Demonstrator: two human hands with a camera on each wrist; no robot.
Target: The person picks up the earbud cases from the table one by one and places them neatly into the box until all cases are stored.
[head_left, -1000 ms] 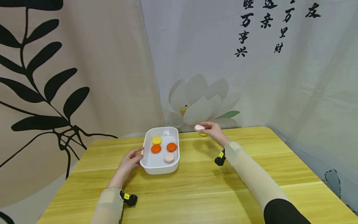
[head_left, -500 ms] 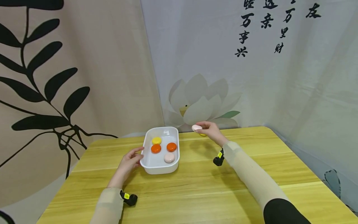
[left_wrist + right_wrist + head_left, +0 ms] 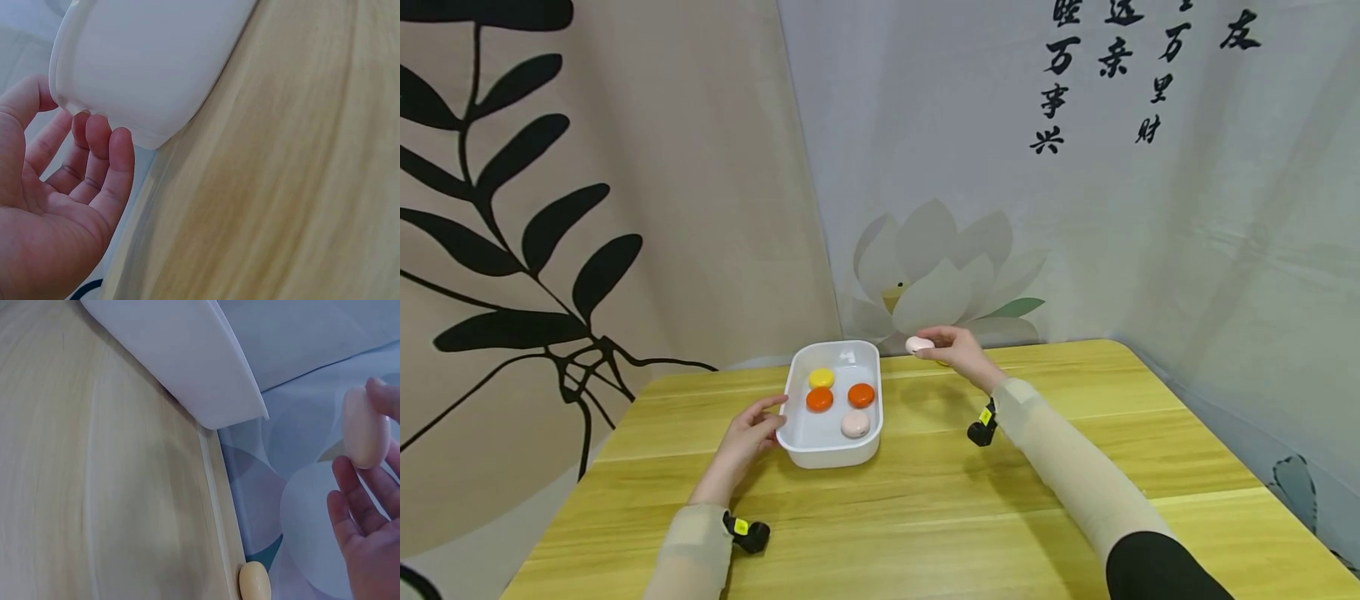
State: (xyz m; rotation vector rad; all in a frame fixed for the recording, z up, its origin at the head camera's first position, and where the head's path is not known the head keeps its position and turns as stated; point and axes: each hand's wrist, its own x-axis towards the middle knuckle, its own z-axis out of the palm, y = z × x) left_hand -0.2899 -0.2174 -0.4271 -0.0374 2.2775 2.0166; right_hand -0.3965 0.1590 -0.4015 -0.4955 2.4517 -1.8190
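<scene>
A glossy pale pink rounded disc (image 3: 919, 345) is pinched between the thumb and fingers of my right hand (image 3: 958, 354), raised near the table's back edge. In the right wrist view the pink disc (image 3: 365, 428) looks thick and smooth. My left hand (image 3: 751, 433) holds the left side of a white tray (image 3: 831, 457); in the left wrist view its curled fingertips (image 3: 121, 144) touch the wall beneath the rim. Inside the tray lie a yellow disc (image 3: 821, 378), two orange discs (image 3: 819, 400) and another pale pink disc (image 3: 855, 423).
Another yellow disc (image 3: 255, 581) sits at the table's back edge, mostly hidden behind my right hand in the head view. The wooden table (image 3: 940, 500) meets a printed cloth backdrop (image 3: 955, 150). Both wrists carry small black cameras.
My right hand has moved left toward the tray with the pale pink disc, passing in front of the yellow disc at the back edge. My left hand and the tray stay put.
</scene>
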